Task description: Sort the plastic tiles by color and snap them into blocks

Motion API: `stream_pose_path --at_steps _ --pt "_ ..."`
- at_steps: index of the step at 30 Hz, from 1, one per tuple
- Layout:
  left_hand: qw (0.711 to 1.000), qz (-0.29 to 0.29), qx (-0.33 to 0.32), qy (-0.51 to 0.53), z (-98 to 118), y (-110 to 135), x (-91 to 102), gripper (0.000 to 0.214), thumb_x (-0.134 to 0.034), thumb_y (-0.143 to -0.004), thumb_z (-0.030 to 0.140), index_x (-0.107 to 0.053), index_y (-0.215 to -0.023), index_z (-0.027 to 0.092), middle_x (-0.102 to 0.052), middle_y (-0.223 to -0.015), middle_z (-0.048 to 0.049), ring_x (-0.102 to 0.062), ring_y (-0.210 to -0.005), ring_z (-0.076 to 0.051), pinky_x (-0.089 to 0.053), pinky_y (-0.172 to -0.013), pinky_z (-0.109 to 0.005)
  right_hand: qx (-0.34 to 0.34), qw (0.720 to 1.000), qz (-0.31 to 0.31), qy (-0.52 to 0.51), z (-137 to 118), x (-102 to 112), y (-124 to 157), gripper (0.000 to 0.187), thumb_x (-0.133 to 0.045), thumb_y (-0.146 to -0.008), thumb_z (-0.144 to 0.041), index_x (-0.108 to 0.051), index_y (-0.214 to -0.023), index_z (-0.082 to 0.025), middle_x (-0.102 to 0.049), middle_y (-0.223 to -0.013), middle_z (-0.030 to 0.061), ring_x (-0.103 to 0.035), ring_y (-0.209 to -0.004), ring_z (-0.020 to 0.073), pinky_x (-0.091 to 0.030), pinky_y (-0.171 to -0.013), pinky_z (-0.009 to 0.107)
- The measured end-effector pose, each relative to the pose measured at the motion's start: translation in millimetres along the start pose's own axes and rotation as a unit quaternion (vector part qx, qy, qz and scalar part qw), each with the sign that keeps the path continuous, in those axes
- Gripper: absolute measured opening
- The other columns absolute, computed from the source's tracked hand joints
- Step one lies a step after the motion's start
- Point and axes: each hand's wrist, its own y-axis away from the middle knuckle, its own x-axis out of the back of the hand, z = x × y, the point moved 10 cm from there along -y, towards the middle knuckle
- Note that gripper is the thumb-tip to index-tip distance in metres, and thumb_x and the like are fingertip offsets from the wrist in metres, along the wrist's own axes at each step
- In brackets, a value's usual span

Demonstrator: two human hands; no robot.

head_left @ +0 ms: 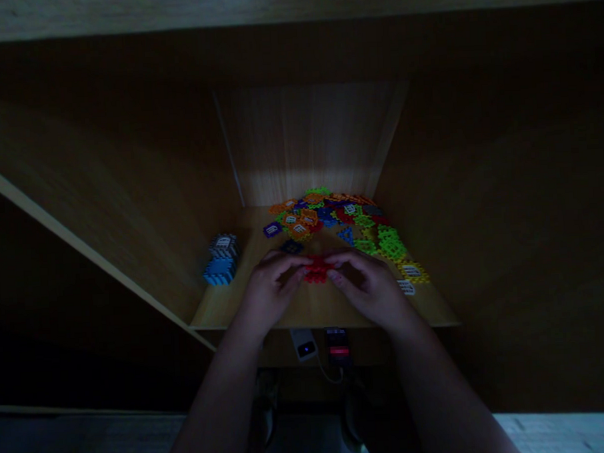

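Between my two hands, red interlocking plastic building pieces (315,270) are held above the front of the wooden shelf (305,310). My left hand (277,281) pinches their left side with thumb and fingers. On the right side my right hand (367,280) grips them the same way. Whether the red pieces are joined or just stacked I cannot tell. Just beyond my hands lies a dark blue piece (291,246), partly covered by my left fingers. A blue triangular piece (346,235) rests behind my right hand.
A heap of coloured pieces (309,217) spreads along the back and right. At left stand a blue stack (220,271) and a grey stack (223,245). A yellow piece (413,271) lies near the right wall. Below the shelf are a power bank (304,344) and a cabled phone (338,345).
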Motion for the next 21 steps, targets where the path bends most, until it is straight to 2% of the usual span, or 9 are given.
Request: stream_pose_path --at_steps 7,11,15,21 --pt "1.000 -0.005 -0.006 0.004 -0.4 -0.6 -2.8 0.019 -0.070 -0.102 0.018 -0.081 -0.113 0.029 -0.081 -0.107 -0.0027 -0.074 -0.104 -0.023 -0.058 -0.095 -0.036 -0.031 0.996 -0.026 -0.074 12.9 -9.3 -0.7 0.013 -0.073 -0.101 -0.031 -0.075 -0.114 -0.029 -0.082 -0.114 0.0015 -0.077 -0.103 0.0210 -0.060 -0.095 0.037" --pt "0.999 0.005 0.034 0.013 -8.7 -2.0 -3.0 0.018 -0.066 -0.103 0.019 -0.078 -0.115 0.025 -0.082 -0.111 -0.0036 -0.075 -0.106 -0.022 -0.058 -0.098 -0.036 -0.053 0.998 -0.002 -0.022 23.5 -5.5 -0.3 0.020 -0.077 -0.098 -0.032 -0.074 -0.118 -0.029 -0.081 -0.117 0.0022 -0.074 -0.109 0.0225 -0.058 -0.099 0.040" --pt "0.996 0.007 0.087 0.015 -22.0 -2.3 -3.1 0.019 -0.066 -0.098 0.016 -0.074 -0.113 0.022 -0.081 -0.109 -0.0043 -0.076 -0.102 -0.022 -0.059 -0.094 -0.036 -0.067 0.998 -0.018 0.000 30.0 -9.3 0.0 0.025 -0.077 -0.099 -0.032 -0.072 -0.123 -0.029 -0.079 -0.126 0.0038 -0.073 -0.118 0.0245 -0.056 -0.105 0.044" --pt "0.994 -0.017 0.106 0.011 -28.6 -2.0 -8.1 0.021 -0.064 -0.094 0.013 -0.071 -0.111 0.023 -0.080 -0.103 -0.0029 -0.077 -0.095 -0.021 -0.058 -0.085 -0.033 -0.070 0.997 -0.032 0.006 31.8 -14.4 -1.1 0.028 -0.077 -0.098 -0.028 -0.070 -0.124 -0.029 -0.078 -0.131 0.0041 -0.072 -0.123 0.0252 -0.055 -0.110 0.045"
